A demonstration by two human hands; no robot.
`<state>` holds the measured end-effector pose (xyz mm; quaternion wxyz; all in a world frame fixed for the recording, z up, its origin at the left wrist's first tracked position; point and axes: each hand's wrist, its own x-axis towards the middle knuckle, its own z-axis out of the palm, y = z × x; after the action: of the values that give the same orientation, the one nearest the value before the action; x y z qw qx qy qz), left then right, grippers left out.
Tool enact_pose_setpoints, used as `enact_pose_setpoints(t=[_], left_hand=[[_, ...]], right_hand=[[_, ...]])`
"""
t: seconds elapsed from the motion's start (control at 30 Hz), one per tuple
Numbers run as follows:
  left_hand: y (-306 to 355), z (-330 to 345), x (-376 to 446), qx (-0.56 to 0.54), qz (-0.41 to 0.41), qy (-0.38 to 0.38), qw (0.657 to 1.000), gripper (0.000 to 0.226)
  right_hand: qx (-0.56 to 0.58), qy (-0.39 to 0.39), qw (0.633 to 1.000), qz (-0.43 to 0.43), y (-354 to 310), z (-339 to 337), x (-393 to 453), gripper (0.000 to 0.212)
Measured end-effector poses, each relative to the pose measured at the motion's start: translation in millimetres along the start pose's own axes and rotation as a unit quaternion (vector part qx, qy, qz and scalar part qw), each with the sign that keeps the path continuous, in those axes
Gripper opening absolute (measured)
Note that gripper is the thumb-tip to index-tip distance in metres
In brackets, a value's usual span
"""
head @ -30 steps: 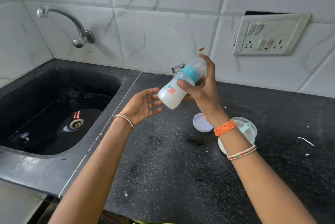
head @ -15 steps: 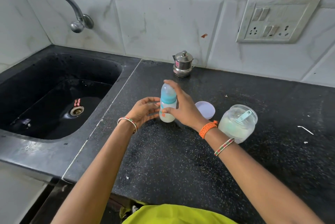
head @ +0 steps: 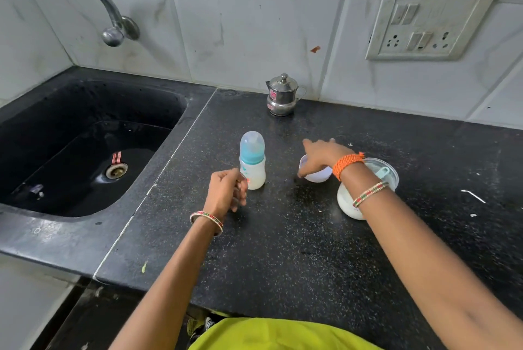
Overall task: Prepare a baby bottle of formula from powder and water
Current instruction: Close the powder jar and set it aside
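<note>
The baby bottle (head: pixel 252 164) stands upright on the black counter (head: pixel 283 236), capped in clear plastic with a teal collar and milky liquid in its lower part. My left hand (head: pixel 226 194) hovers just left of its base, fingers loosely curled and holding nothing. My right hand (head: pixel 318 155) reaches over the white lid (head: pixel 318 177), thumb down at the lid's left rim and fingers stretched past it. The open powder jar (head: pixel 368 191), with a teal scoop (head: pixel 382 172) inside, sits partly behind my right wrist.
A small steel pot (head: pixel 282 96) stands by the tiled wall behind the bottle. The black sink (head: pixel 85 151) lies to the left, under a tap (head: pixel 113 29). A switch panel (head: pixel 427 24) is on the wall at the right. White specks dot the counter's right side.
A second ago my right hand held the bottle tilted in the air. It then set it upright on the counter, let go and moved right to the lid. My left hand drew back slightly.
</note>
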<state>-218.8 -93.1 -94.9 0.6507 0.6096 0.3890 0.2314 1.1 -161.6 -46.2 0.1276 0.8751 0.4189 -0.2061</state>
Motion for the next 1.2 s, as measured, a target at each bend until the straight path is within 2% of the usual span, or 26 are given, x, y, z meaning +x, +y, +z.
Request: enact_pose_setpoints(t=[0.13,0.27,0.4,0.5,0.53,0.6,0.67,0.73,0.83,0.87,0.97,1.03,1.2], left_hand=[[7,14,-11,0.024,0.007,-0.097,0.995,0.020],[4,19,-11,0.033,-0.005,-0.149,0.988,0.024],[-1,24,-5,0.041,0.015,-0.183,0.982,0.019],[0,46,-6,0.095,0.036,-0.236,0.966,0.009],[1,58,-6,0.124,0.043,-0.263,0.956,0.019],[3,86,-5,0.202,0.071,-0.288,0.934,0.056],[5,114,-6,0.267,0.128,-0.267,0.917,0.091],[9,138,-6,0.277,0.164,-0.254,0.912,0.113],[14,167,-6,0.252,0.188,-0.233,0.920,0.125],[13,174,-6,0.228,0.194,-0.226,0.927,0.119],[8,183,-9,0.172,0.201,-0.213,0.941,0.082],[6,179,-9,0.144,0.207,-0.196,0.948,0.077],[3,148,2,0.130,0.223,-0.162,0.952,0.084]], right_hand=[[-0.024,-0.034,0.999,-0.010,3,-3,5,0.094],[-0.023,-0.045,0.998,-0.029,2,-3,6,0.078],[0.065,0.049,0.996,-0.039,5,-8,-2,0.068],[0.247,0.167,0.953,-0.058,12,-26,-28,0.063],[0.303,0.201,0.930,-0.057,16,-31,-39,0.060],[0.378,0.238,0.894,-0.045,30,-35,-61,0.053],[0.414,0.257,0.872,-0.035,46,-31,-79,0.042],[0.415,0.282,0.865,-0.017,64,-24,-95,0.039],[0.397,0.290,0.871,0.005,83,-15,-115,0.040],[0.389,0.286,0.876,0.009,88,-12,-120,0.040],[0.346,0.262,0.901,0.022,96,-6,-128,0.035],[0.316,0.237,0.919,0.018,96,-5,-129,0.035],[0.278,0.156,0.946,-0.050,75,-7,-118,0.065]])
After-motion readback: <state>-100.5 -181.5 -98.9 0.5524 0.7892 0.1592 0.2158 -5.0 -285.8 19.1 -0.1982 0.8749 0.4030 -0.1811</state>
